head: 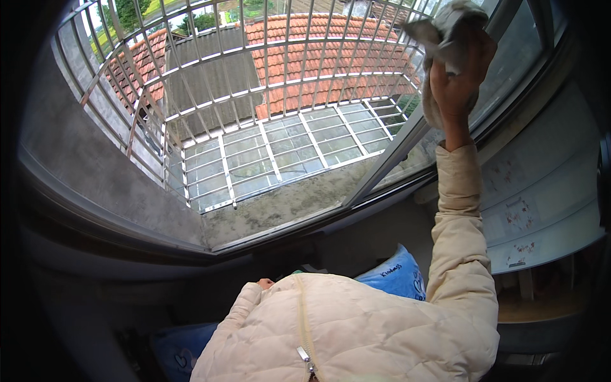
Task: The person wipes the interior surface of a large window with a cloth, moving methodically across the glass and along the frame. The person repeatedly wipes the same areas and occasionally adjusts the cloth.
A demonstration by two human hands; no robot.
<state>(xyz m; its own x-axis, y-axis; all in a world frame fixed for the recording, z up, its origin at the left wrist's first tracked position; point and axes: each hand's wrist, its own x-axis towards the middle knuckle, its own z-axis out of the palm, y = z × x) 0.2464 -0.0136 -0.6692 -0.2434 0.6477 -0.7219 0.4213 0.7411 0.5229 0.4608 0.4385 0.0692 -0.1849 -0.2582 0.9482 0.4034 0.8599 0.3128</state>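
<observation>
My right hand point(460, 83) is raised at the upper right, its fingers closed on a grey-white cloth point(458, 28). Part of the cloth hangs down beside the wrist, and its upper part is slightly blurred. Hand and cloth are at the sliding window's glass pane point(508, 62), near its metal frame point(389, 160); whether they touch the glass I cannot tell. Low at the middle, only a small part of my left hand point(265, 283) shows past the sleeve of the cream quilted jacket point(353, 315); its fingers are hidden.
Beyond the open window part stands a metal bar cage point(265, 133) over a stained concrete ledge point(281, 203), with tiled roofs point(329, 62) outside. Below the sill lies a blue pillow point(394, 274) bearing writing. A pale panel with a floral print point(520, 215) is at the right.
</observation>
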